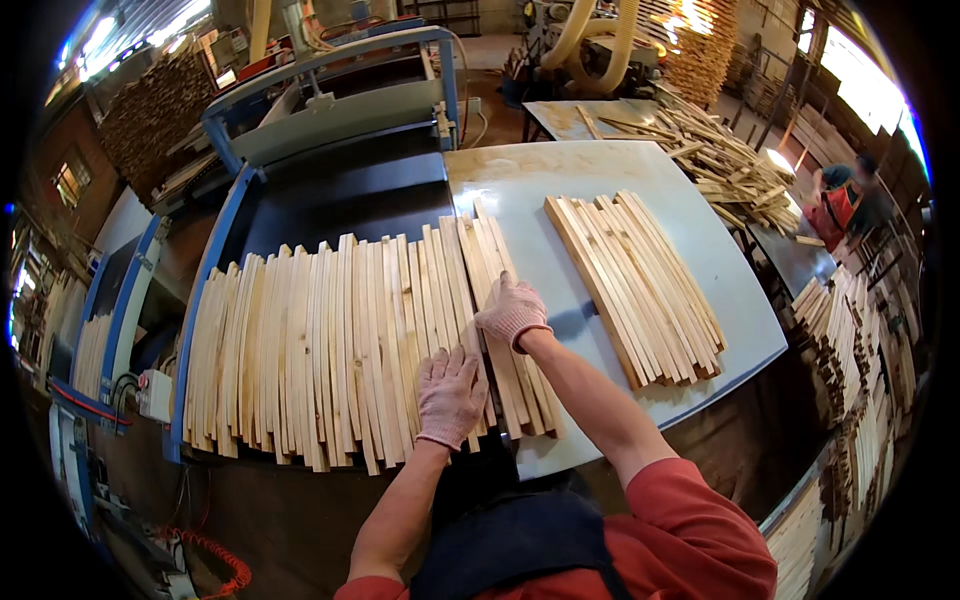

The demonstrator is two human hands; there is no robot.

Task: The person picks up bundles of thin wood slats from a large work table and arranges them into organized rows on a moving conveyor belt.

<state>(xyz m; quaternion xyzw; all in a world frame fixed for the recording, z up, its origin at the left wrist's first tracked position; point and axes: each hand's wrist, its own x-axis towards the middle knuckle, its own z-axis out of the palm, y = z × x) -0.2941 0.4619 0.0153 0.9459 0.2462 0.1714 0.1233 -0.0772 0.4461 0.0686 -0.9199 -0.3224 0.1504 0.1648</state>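
A long row of pale wooden strips (330,350) lies side by side over the black bed on the left. At its right end my left hand (452,395), in a pinkish knit glove, rests open with its fingers spread over the strips. Slightly apart from that row is a slanted narrow group of strips (525,395). My right hand (513,308), gloved alike, is closed on this group around its middle, its thumb toward the row; the fingertips are partly hidden. Farther right, a separate bundle of strips (640,290) lies on the pale tabletop (740,330).
The blue machine frame (330,65) rises beyond the black bed (340,195). A heap of loose wood pieces (735,165) is at the far right, with a person (840,205) near it. More stacked strips (850,340) stand at right. A red coiled hose (215,550) hangs at lower left.
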